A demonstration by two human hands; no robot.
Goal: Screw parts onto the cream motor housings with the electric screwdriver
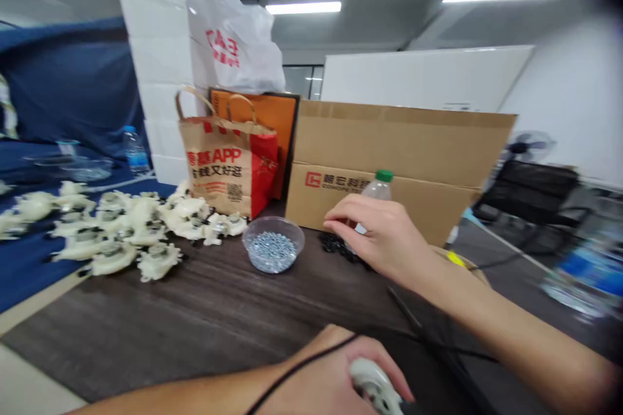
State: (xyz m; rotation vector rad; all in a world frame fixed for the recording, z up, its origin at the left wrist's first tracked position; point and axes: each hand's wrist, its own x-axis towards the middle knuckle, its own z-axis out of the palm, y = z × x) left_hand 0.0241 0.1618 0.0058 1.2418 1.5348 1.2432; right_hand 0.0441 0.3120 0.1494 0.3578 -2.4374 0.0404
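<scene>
My left hand (pixel 335 376) is at the bottom of the view, its fingers wrapped round a cream plastic part (pixel 372 384). A black cable (pixel 311 359) crosses over this hand. Above the table, my right hand (pixel 379 233) has its thumb and fingers bent towards each other; whatever is between the fingertips, if anything, is too small to make out. Small black parts (pixel 335 244) lie just below and behind it, and a bottle with a green cap (pixel 383 176) stands behind it. Left of my right hand sits a clear bowl (pixel 298 243) of small metal pieces (pixel 272 250).
Many cream plastic assemblies (pixel 158 260) are piled at the left. A paper bag (pixel 219 168) and a cardboard box (pixel 389 136) stand at the back. Water bottles (pixel 136 152) are at the left and right. A dark tool-like rod (pixel 403 306) lies among cables at the right.
</scene>
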